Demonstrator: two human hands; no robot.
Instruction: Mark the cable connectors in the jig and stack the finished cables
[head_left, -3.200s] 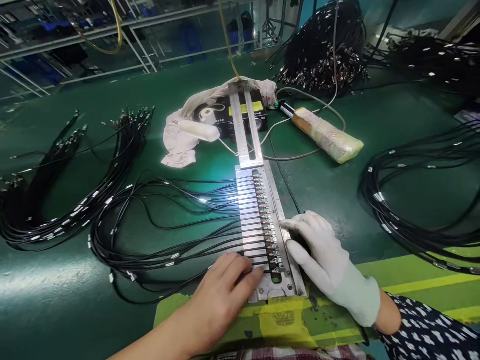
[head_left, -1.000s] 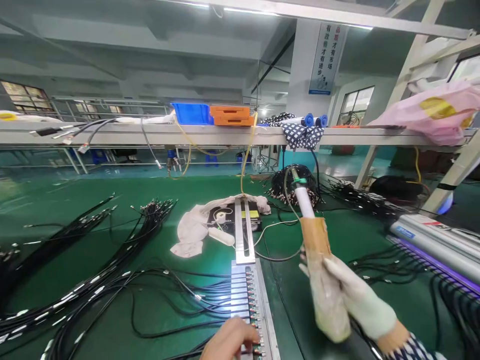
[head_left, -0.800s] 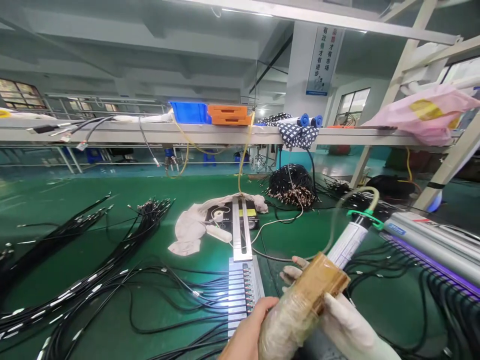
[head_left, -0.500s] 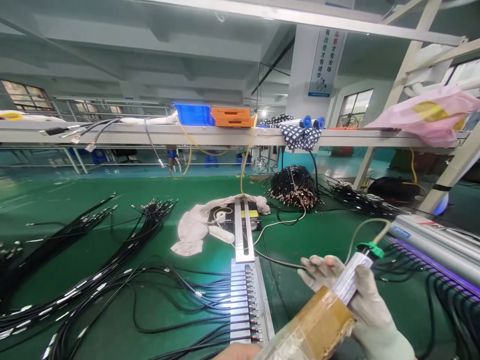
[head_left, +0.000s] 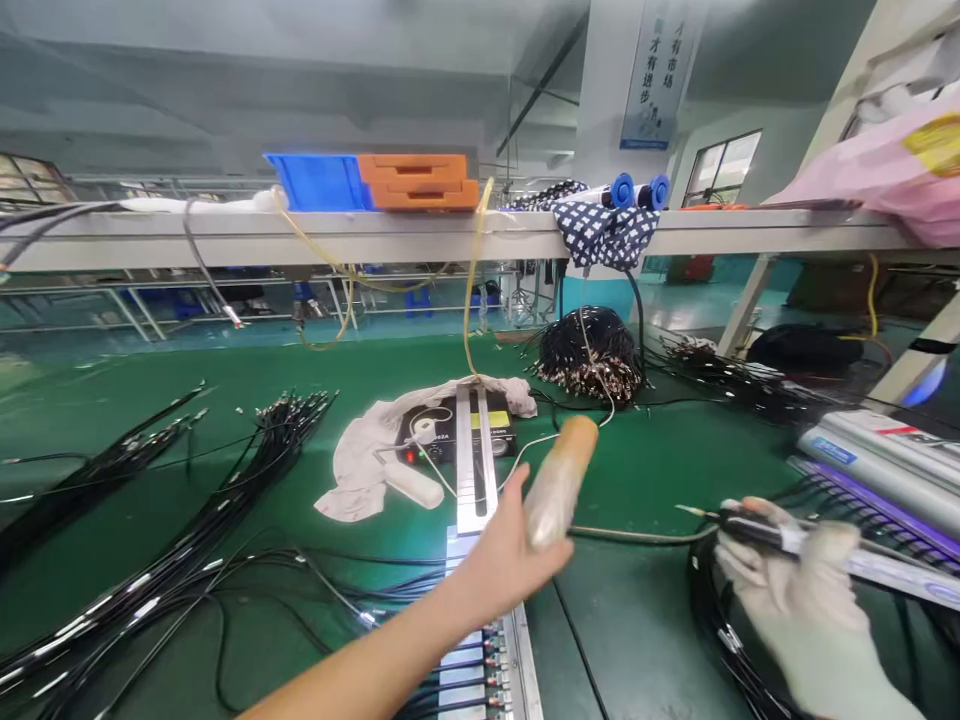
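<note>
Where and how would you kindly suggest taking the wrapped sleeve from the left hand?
I'd probably grip the wrapped sleeve around its tan upper end, from the upper right: it tilts that way, that end free, while the left hand holds its lower part.

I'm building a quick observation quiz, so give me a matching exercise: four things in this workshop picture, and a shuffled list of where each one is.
Things:
1. wrapped sleeve
2. pen-like tool
3. blue bin
4. patterned cloth

Places:
A. hanging over the edge of the shelf
B. in the right grip
C. at the left grip
D. beside the orange trays

Pairs: 1-C, 2-B, 3-D, 4-A.
</note>
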